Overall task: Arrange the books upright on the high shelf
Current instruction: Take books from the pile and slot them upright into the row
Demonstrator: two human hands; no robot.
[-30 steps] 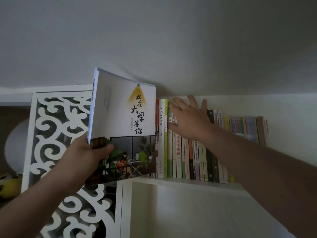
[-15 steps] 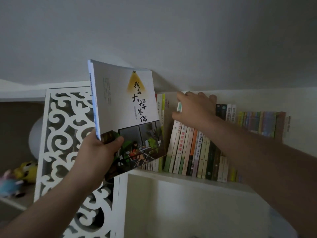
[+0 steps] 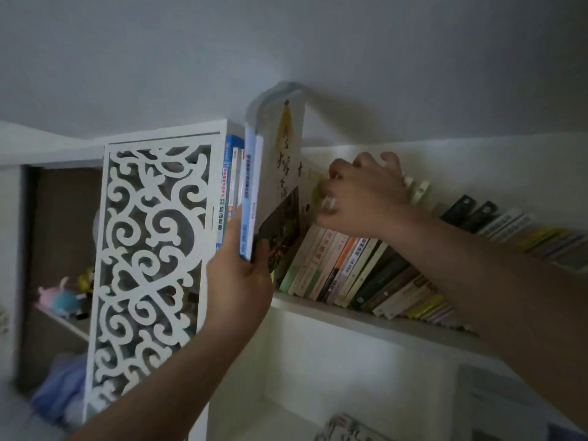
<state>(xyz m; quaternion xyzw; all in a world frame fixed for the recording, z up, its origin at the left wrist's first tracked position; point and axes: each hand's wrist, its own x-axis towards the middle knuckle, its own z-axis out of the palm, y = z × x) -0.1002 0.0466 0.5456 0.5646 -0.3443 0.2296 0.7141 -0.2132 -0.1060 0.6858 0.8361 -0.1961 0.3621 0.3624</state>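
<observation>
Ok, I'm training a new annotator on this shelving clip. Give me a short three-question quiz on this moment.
1. True or false: the left hand grips the large white book at its bottom edge.
2. The row of paperbacks under the right hand stands: A) upright B) leaning right C) flat.
3. Fill in: left of the big book stands a white ____ panel.

Key: 1 true; 2 B; 3 fretwork.
</observation>
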